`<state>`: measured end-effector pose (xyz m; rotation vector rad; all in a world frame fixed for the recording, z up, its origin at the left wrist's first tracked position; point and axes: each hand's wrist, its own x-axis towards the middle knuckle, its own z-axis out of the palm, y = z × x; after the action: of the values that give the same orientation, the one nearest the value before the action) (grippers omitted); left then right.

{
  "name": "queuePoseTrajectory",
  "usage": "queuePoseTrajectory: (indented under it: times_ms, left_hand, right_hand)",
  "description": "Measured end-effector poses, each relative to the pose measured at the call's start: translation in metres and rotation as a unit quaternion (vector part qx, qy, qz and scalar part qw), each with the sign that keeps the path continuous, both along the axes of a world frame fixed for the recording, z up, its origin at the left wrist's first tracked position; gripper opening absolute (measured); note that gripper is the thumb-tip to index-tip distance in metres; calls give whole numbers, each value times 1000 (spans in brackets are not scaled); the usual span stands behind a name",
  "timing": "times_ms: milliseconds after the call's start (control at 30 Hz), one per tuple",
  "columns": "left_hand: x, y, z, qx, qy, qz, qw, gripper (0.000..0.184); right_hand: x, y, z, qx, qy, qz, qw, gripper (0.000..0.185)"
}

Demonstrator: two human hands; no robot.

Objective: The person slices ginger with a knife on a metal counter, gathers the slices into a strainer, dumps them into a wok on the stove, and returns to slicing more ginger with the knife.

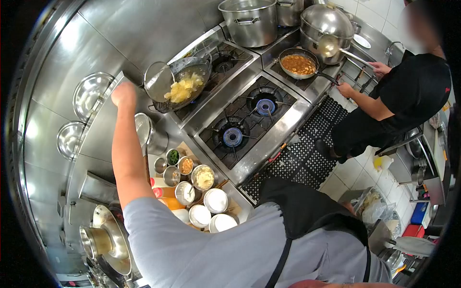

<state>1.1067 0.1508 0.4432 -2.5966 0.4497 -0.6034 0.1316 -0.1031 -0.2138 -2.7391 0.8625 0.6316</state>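
Near the left fingers (pixel 123 90) — there's a strainer (pixel 157 79).

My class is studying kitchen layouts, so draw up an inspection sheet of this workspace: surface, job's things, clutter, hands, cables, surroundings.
Surface: steel stove; two uncovered burners show blue flames.
Job's things: wok holding yellow food; what looks like a round strainer at its left side in the picture.
Clutter: metal containers and an orange bottle stand close together.
Hands: left hand is near the strainer, grip unclear; right hand cannot be made out.
Cables: nothing seen.
Surroundings: co-worker holds a pan and a ladle; perforated black mat on the floor.
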Motion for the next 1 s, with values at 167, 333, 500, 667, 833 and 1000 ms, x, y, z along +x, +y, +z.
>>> queuePoseTrajectory:
  times_ms: [167,333,500,667,833,1000]
  left_hand:
    - [5,23,-30,-21,-29,2,999,27]
    - [-7,55,-54,-98,-28,52,993,25]
    - [-36,81,-62,-202,13,114,973,27]
    - [-56,98,-80,-239,108,148,953,38]
    - [-28,158,-110,-303,180,103,930,44]
    - [-38,216,-117,-424,250,118,862,42]
  right_hand:
    - [7,10,0,-2,67,33,997,14]
    - [1,13,5,5,49,25,998,13]
    - [-19,7,-10,3,61,69,996,20]
    - [21,2,62,85,57,-71,992,24]
    - [55,-23,79,34,58,30,997,20]
    - [72,-36,83,-8,-32,89,996,15]
